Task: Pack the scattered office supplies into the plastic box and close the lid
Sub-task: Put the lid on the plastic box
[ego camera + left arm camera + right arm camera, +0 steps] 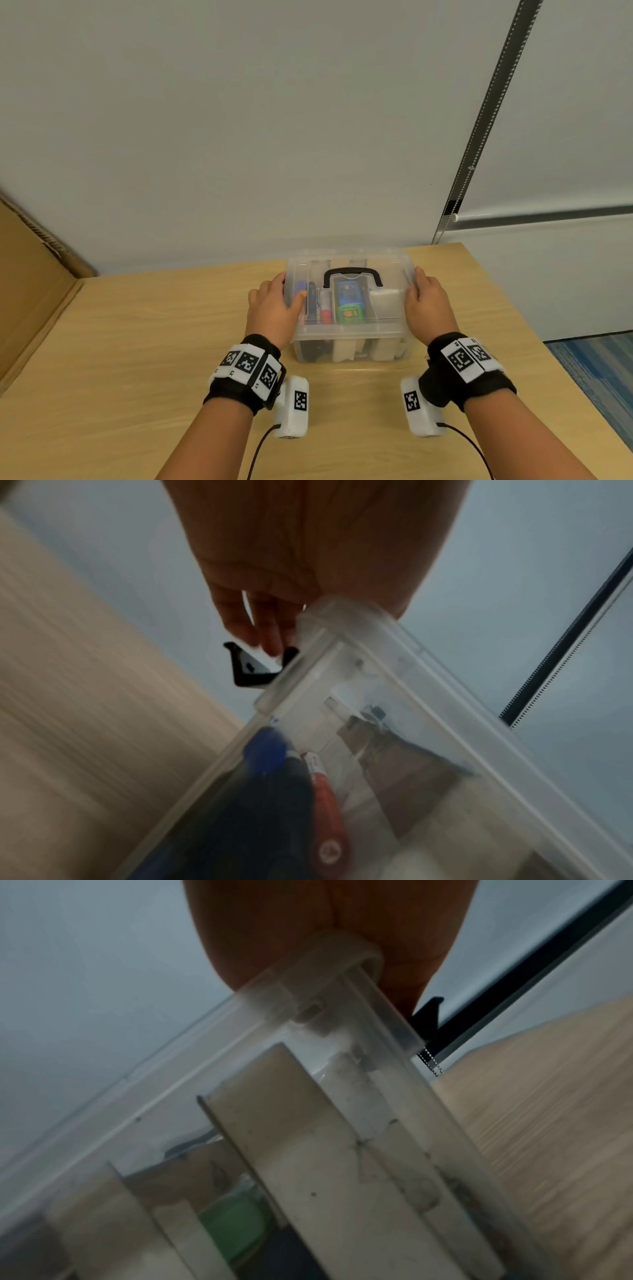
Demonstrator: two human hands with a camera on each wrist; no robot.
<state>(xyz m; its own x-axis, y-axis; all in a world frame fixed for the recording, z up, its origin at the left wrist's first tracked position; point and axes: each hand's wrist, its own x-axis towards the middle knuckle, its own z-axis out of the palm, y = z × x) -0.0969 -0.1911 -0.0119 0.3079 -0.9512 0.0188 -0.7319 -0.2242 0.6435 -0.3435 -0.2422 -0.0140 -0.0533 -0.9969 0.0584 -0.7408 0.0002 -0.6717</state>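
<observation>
Lid [349, 270] seated on the plastic box [351, 346], left hand [274, 308] and right hand [430, 308] gripping its ends; next, I judge, snapping the side latches.

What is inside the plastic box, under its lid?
Through the clear lid of the box show a blue marker, a red one, a blue-green item and a white block. Dividers and both hands hide the lower layer.
</observation>
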